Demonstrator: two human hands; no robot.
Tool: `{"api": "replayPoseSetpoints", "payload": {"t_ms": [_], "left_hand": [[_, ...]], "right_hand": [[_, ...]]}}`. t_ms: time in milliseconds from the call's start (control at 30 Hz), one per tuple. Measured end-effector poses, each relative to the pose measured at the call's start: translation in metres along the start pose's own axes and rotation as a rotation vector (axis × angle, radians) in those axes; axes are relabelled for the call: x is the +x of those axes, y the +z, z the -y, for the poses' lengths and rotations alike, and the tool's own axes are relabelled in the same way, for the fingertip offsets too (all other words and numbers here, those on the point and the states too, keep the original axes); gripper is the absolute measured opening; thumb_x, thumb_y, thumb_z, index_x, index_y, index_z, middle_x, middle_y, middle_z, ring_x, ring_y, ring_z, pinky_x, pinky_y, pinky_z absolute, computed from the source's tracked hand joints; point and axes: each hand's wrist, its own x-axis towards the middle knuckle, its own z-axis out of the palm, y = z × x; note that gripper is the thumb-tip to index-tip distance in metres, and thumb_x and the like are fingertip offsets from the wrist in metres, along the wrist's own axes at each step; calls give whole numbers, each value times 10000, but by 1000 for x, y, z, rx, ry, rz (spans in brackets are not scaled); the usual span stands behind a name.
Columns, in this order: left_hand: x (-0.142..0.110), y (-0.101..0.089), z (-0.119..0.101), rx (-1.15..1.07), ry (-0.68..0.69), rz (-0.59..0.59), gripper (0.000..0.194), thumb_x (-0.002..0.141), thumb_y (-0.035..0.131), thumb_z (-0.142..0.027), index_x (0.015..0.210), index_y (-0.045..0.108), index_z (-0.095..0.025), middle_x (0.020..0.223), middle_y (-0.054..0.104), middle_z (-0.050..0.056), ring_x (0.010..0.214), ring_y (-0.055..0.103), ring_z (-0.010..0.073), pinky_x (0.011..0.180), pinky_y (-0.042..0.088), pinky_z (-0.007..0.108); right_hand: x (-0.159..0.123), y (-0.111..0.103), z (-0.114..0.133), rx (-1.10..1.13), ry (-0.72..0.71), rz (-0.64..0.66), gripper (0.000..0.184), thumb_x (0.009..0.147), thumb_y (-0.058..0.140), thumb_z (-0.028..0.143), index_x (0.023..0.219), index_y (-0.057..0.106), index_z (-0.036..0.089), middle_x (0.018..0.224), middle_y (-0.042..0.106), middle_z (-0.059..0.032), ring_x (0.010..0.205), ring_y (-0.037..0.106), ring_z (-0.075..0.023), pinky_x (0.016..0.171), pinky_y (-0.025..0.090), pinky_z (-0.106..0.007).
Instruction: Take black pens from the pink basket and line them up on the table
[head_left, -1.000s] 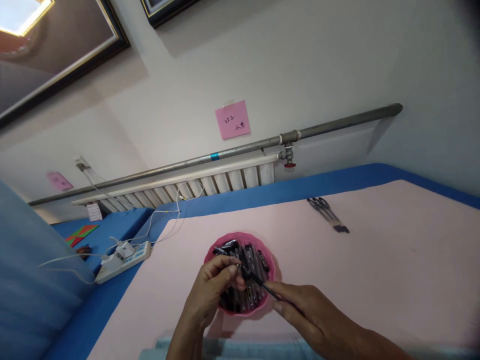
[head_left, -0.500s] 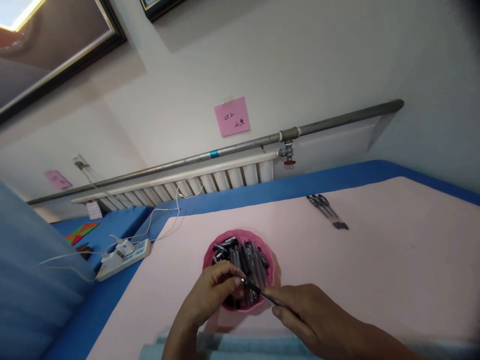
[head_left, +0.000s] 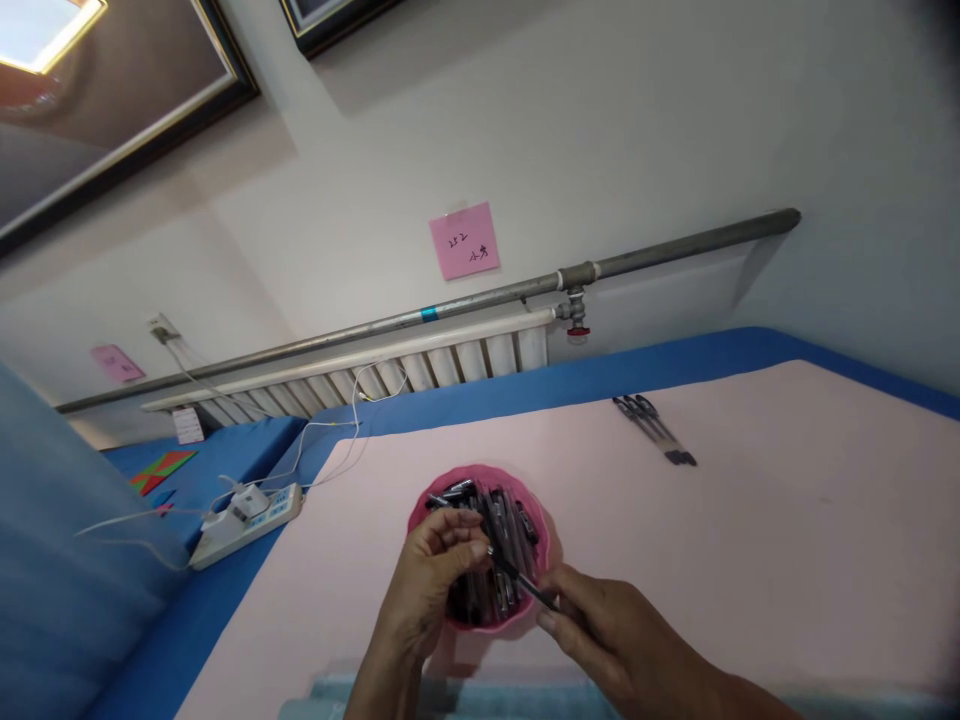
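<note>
My right hand (head_left: 611,630) is closed on a pen (head_left: 525,582), its thumb and fingers near one end. The pen slants up to the left, and its shiny tip comes up to the thumb of my left hand (head_left: 431,575). The fingers of that left hand are curled in a pinch; any small part between them is too small to make out. Both hands are over a round pink basket (head_left: 544,500) with a wavy rim. Inside it lie many clear-barrelled pens (head_left: 510,530) and dark pen parts, partly hidden by the left hand.
Several assembled pens (head_left: 652,430) lie side by side at the back right of the pink tabletop (head_left: 750,520). A power strip (head_left: 247,525) with white plugs and cables sits at the left. Behind are a radiator (head_left: 450,360) and a pipe (head_left: 495,297). Light blue cloth (head_left: 330,695) lies along the near edge.
My left fingers have lifted and spread slightly at the pen tip. The pen stays in my right hand, nearly in place. The view has tilted a little.
</note>
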Motion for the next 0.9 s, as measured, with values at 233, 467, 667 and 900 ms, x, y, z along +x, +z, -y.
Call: {"api": "replayPoseSetpoints", "payload": {"t_ms": [233,467,667,900], "left_hand": [[-4,10,6,78,-42,-18,256,692,657,-380,725,544,-152,570,590,-10,467,506,76,457,396,195],[-5,8,4,142,-68,43,277,636,702,-346,767,561,-146,571,567,-25,460,485,66,476,369,195],[-8,10,4,270,-67,21,326,733,581,-443,610,461,-166,464,483,-47,381,407,54,409,296,189],[-6,6,4,165,-121,78,294,677,654,-400,808,548,-158,555,550,-33,439,484,73,447,357,197]], "right_hand": [[0,-2,1,37,-21,-38,225,891,347,359,805,505,223,650,543,20,562,467,-113,534,330,-211],[0,0,-2,-32,-18,-42,228,894,332,350,793,490,222,648,535,18,554,454,-113,528,330,-209],[0,-3,1,-54,-56,-42,232,885,347,347,792,511,212,675,567,1,573,477,-119,548,345,-215],[1,-5,2,-13,-38,-54,244,885,361,359,767,518,215,640,555,7,546,463,-114,522,332,-212]]}}
